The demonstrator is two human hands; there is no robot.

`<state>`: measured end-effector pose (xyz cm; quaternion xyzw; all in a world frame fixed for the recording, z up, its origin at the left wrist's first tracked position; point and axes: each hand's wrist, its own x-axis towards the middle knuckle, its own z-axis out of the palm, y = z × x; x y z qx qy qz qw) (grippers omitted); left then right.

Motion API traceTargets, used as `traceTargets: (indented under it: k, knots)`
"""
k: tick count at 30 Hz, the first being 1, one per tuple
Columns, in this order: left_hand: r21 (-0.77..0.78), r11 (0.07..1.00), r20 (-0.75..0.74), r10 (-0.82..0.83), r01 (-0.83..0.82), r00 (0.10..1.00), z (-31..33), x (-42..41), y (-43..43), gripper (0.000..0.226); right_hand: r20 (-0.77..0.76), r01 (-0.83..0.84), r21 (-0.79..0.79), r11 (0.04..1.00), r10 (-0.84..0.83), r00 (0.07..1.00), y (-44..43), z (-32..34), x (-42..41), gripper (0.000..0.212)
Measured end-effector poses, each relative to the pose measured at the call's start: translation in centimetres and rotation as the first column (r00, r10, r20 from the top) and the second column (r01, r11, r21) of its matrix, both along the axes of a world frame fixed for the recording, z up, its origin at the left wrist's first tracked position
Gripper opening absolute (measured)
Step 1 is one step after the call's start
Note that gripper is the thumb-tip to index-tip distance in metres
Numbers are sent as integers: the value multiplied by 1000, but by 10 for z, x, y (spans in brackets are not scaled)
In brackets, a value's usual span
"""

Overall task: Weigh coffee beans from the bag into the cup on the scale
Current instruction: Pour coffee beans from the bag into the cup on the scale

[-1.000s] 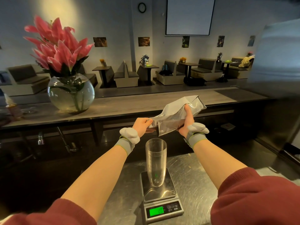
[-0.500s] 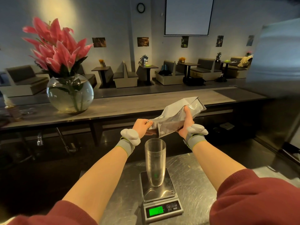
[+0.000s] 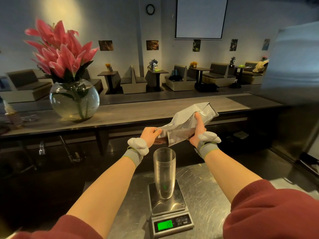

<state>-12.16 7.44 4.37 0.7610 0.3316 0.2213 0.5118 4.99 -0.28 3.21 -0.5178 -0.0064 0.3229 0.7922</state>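
A silver foil coffee bag [image 3: 186, 124] lies tilted in the air above the counter, mouth end to the left and lower. My left hand [image 3: 151, 134] pinches the bag's mouth end. My right hand [image 3: 198, 130] grips its body from underneath, thumb on top. Just below the bag stands a tall clear plastic cup [image 3: 164, 171], upright on the steel platform of a small digital scale [image 3: 170, 207]. The scale's green display is lit. I see no beans in the cup.
The scale sits on a brushed steel counter [image 3: 203, 192]. Behind it runs a raised wooden bar top [image 3: 138, 112] with a round glass vase of pink flowers [image 3: 74, 99] at the left. A large blurred grey appliance [image 3: 293, 66] stands at the right.
Both hands and the bag have stayed almost in place above the cup. The bag's angle looks the same; nothing was let go.
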Motion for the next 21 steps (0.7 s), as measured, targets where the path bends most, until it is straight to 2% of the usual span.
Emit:
traceTargets:
  k: [14,18,21]
  knots:
    - [-38,999,50,-1,3,999,1,-1,-1,30,-12,19,43,999,-18,1000,-2,4,-5,105]
    - [-34,999,55,-1,2,998,3,-1,-1,20,-1,23,55,998,-23,1000,-1,5,-7,114]
    - [-34,999,59,2,0,998,3,0,0,27,0,9,47,999,-9,1000,-2,7,-8,129]
